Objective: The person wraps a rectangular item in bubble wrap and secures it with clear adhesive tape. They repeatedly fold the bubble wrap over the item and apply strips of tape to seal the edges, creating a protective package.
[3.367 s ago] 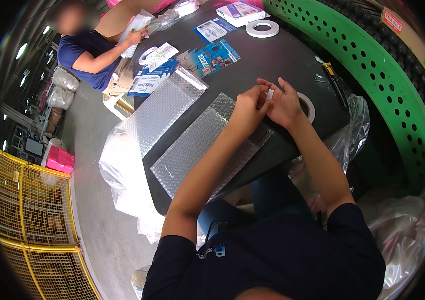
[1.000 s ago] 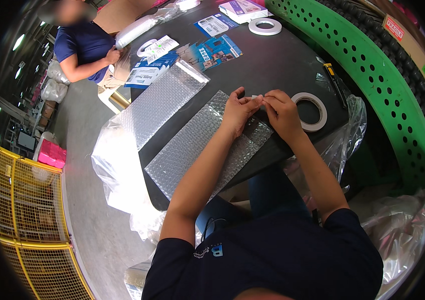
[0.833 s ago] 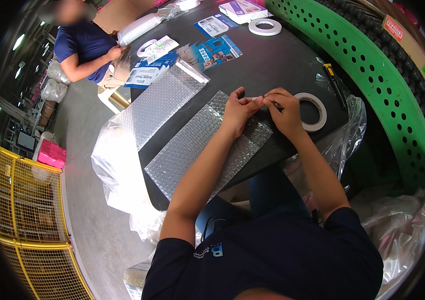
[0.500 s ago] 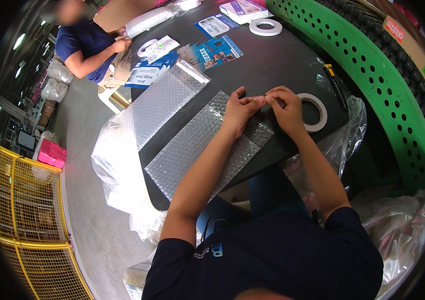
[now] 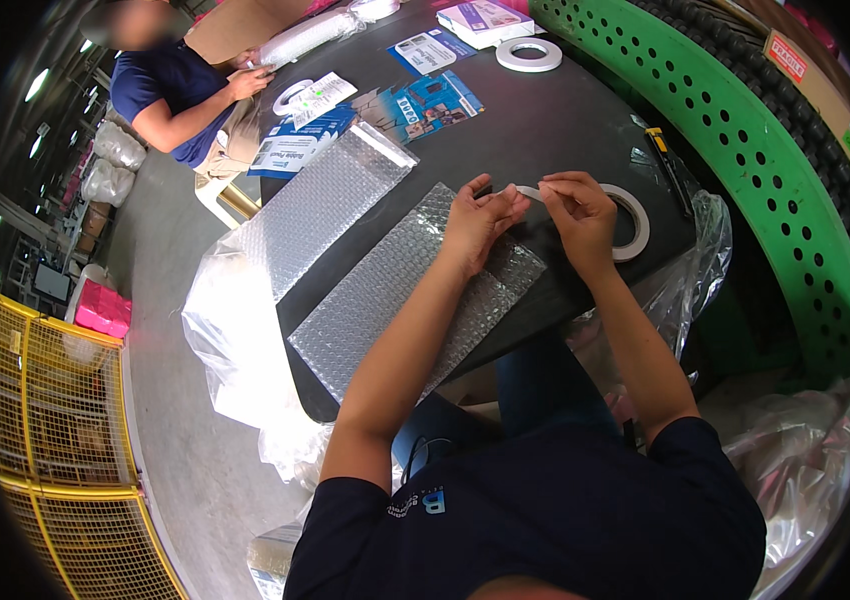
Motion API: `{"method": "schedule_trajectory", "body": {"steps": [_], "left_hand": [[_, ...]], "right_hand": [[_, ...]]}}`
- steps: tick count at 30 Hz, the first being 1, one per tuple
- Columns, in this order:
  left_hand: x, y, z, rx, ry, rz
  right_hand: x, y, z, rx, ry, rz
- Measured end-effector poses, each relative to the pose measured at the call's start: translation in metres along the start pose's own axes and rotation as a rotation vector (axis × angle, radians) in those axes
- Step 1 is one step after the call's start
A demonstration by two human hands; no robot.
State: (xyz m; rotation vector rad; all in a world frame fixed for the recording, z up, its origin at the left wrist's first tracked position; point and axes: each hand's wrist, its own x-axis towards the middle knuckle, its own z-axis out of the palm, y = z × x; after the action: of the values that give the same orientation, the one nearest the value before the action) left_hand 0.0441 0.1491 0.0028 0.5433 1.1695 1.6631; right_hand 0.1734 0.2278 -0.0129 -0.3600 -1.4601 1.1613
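A short strip of white tape (image 5: 531, 192) stretches between my two hands above the table. My left hand (image 5: 480, 222) pinches one end, with thumb and fingers together. The other end is between the thumb and fingertips of my right hand (image 5: 583, 215). Beneath my left forearm lies a clear bubble wrap pouch (image 5: 370, 300), flat near the table's front edge. A second bubble wrap pouch (image 5: 330, 210), with a white band along its far end, lies to its left. Beside my right hand is a roll of white tape (image 5: 642, 235), partly covered by that hand.
On the black table (image 5: 545, 120) are a yellow-and-black cutter (image 5: 667, 165), another tape roll (image 5: 529, 55), blue printed sheets (image 5: 300, 142) and a white box (image 5: 485, 20). A green perforated metal rail (image 5: 745, 130) borders the right. A co-worker (image 5: 170, 95) stands far left.
My hands have drawn slightly apart, the right one moving right, so the white strip between them now shows. The co-worker's hands have shifted a little.
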Motion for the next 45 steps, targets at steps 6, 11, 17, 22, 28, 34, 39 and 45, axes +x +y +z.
{"method": "schedule_trajectory", "body": {"steps": [6, 11, 17, 22, 28, 34, 39, 45], "left_hand": [[0.003, -0.009, -0.004, 0.261, -0.042, 0.358], [0.003, -0.006, -0.004, 0.447, -0.021, 0.494], [-0.007, 0.001, 0.005, 0.616, -0.058, 0.558], [-0.003, -0.006, 0.003, 0.559, -0.068, 0.528], [0.007, -0.015, -0.004, 0.367, -0.148, 0.378], [0.003, -0.005, -0.006, 0.272, -0.194, 0.192], [0.005, -0.003, -0.009, 0.174, -0.193, 0.107], [0.005, -0.001, -0.007, 0.201, -0.111, 0.066]], "right_hand": [[-0.004, -0.009, 0.002, -0.44, -0.12, -0.2], [-0.001, -0.012, 0.001, -0.552, -0.129, -0.323], [-0.002, -0.019, 0.0, -0.709, -0.124, -0.383], [-0.002, -0.013, 0.001, -0.664, -0.091, -0.355], [0.002, -0.013, -0.012, -0.281, -0.005, -0.014], [0.032, -0.073, -0.133, -0.168, 0.385, -0.195], [-0.001, -0.112, -0.252, -0.628, 0.707, 0.035], [-0.02, -0.083, -0.254, -1.096, 0.646, -0.207]]}}
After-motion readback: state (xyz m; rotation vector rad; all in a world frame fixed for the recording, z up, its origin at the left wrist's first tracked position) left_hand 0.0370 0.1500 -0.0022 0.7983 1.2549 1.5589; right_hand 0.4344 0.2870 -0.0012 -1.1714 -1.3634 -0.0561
